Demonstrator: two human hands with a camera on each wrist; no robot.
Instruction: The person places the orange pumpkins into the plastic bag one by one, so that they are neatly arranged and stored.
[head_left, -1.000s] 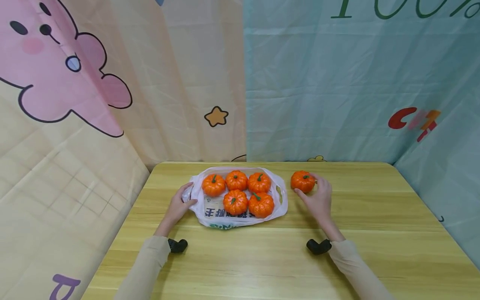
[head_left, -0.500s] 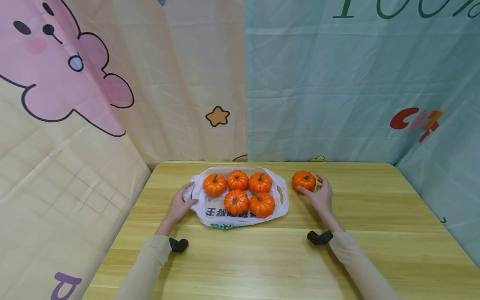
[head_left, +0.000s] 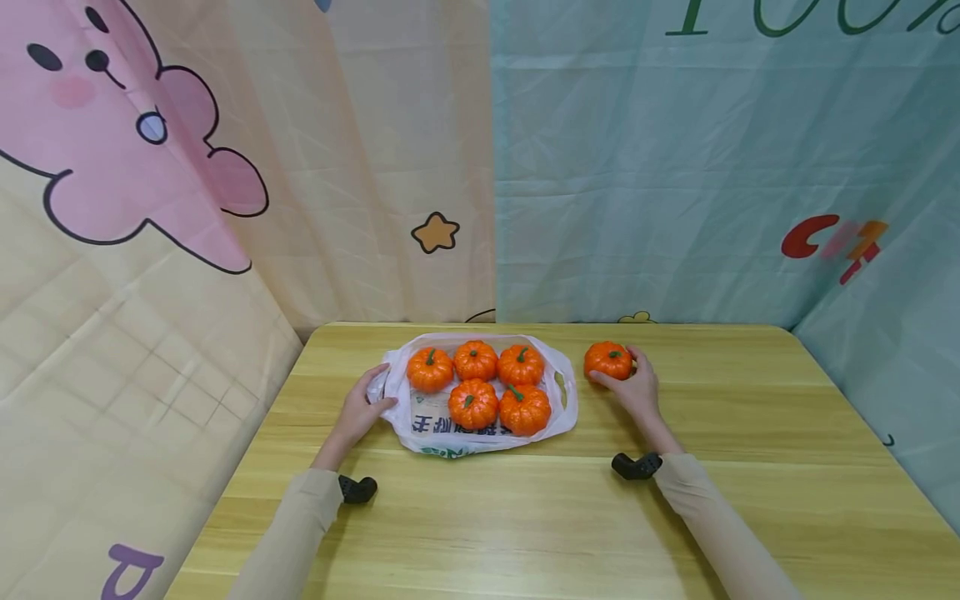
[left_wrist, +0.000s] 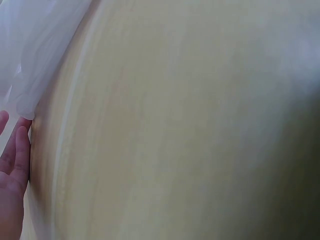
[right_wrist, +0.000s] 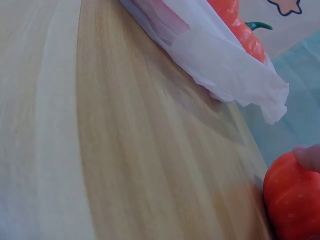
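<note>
Small orange pumpkins with green stems, such as the front-right pumpkin (head_left: 525,410), sit in a spread white plastic bag (head_left: 442,443). My left hand (head_left: 362,414) rests against the bag's left end, thumb and fingers apart. In the left wrist view, the left hand's fingers (left_wrist: 21,150) look fairly straight beside the bag's edge. Right of the bag, a separate pumpkin (head_left: 606,360) is on the table. My right hand (head_left: 637,390) grips this pumpkin from its right, thumb in front and fingers behind. Only one fingertip (right_wrist: 309,157) shows on its top in the right wrist view.
The light wooden table (head_left: 480,517) ends at a printed fabric curtain (head_left: 637,208) at the back. Fabric also hangs at both sides. Dark printed characters (head_left: 442,426) show inside the bag. A black wrist device (head_left: 637,467) is on the right wrist, with another (head_left: 357,490) on the left.
Half a second ago the right hand's fingers were lifted off the pumpkin's right side; now they close round it again. The left hand and bag stay still.
</note>
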